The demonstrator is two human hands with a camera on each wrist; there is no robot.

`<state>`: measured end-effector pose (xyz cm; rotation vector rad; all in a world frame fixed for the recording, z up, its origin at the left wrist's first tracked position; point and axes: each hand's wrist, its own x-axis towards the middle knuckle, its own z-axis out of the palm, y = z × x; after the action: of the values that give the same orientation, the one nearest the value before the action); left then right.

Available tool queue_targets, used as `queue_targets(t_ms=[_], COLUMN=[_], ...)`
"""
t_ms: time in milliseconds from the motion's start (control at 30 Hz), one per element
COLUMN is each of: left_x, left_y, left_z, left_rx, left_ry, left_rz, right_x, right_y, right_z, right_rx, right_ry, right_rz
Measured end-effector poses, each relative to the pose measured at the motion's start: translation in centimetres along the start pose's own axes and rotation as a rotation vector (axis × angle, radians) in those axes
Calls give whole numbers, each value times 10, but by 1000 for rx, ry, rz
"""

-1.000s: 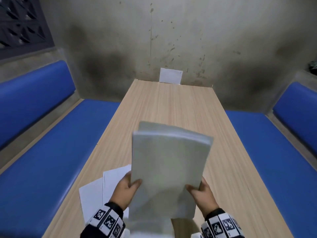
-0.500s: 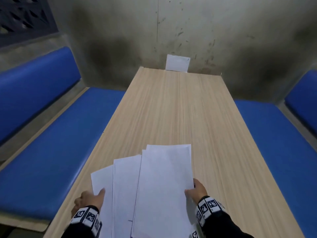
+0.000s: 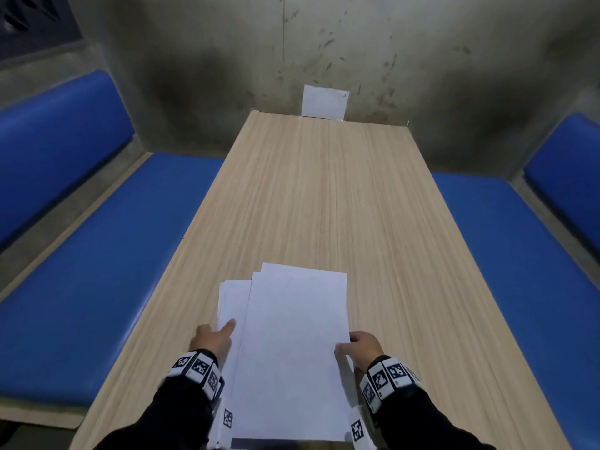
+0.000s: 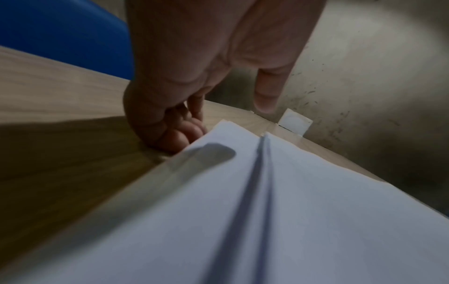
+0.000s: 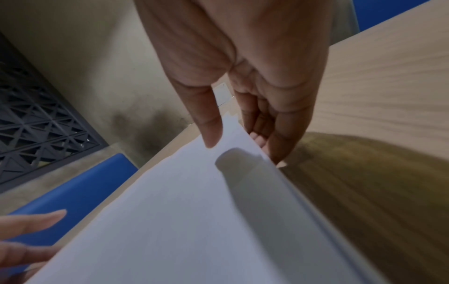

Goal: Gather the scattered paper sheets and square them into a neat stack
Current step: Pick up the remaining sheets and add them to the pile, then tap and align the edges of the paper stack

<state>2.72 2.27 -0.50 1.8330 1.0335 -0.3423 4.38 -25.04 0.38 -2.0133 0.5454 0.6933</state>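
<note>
White paper sheets (image 3: pixel 292 345) lie flat on the near end of the wooden table (image 3: pixel 324 196). The main stack is on top, and a few sheets stick out at its left and far edges. My left hand (image 3: pixel 216 339) is at the left edge; in the left wrist view its fingers (image 4: pixel 184 134) curl against that edge and the thumb reaches over the paper (image 4: pixel 267 201). My right hand (image 3: pixel 357 347) holds the right edge. The right wrist view shows its thumb over the paper (image 5: pixel 182 211) and its fingers (image 5: pixel 264 142) tucked under the edge.
Blue padded benches run along the left side (image 3: pixel 107 271) and the right side (image 3: pixel 519 271) of the table. A small white card (image 3: pixel 324 101) is fixed to the stained wall at the table's far end. The stack's near edge reaches the table's front edge.
The stack, held upright a second ago, now lies flat. My left hand has slid the fanned-out left sheets rightward, so the spread is narrower than half a second ago.
</note>
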Motion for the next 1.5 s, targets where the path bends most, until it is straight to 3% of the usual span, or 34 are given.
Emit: queue_targets(t_ms=[100, 167, 300, 600, 700, 833, 933, 1000, 1133, 1333, 1500], left_x=[-6, -11, -19, -25, -36, -56, -77, -85, -89, -94, -97], left_y=[3, 5, 7, 11, 28, 63, 80, 81, 76, 81, 81], left_z=[19, 28, 34, 32, 28, 16, 6, 3, 5, 9, 3], left_rx=[-6, 29, 65, -91, -133, -267, -278, -261, -370, -401, -455], left_ry=[-178, -226, -182, -250, -260, -195, -170, -205, -327, -202, -233], left_rz=[56, 70, 119, 312, 418, 603, 740, 809, 714, 726, 763], right_x=[-2, -2, -4, -4, -12, -36, -55, -63, -64, -66, -66], right_y=[-6, -9, -7, 3, -6, -36, -47, -48, -44, -45, -34], right_z=[7, 8, 6, 1, -11, -41, -57, -61, -56, -53, -55], right_rx=[49, 71, 127, 391, 498, 565, 578, 567, 579, 615, 580], right_ry=[-56, -67, -42, -45, -38, 84, 39, -15, 32, 78, 95], right_rz=[9, 35, 140, 94, -29, -381, -551, -597, -642, -645, -666])
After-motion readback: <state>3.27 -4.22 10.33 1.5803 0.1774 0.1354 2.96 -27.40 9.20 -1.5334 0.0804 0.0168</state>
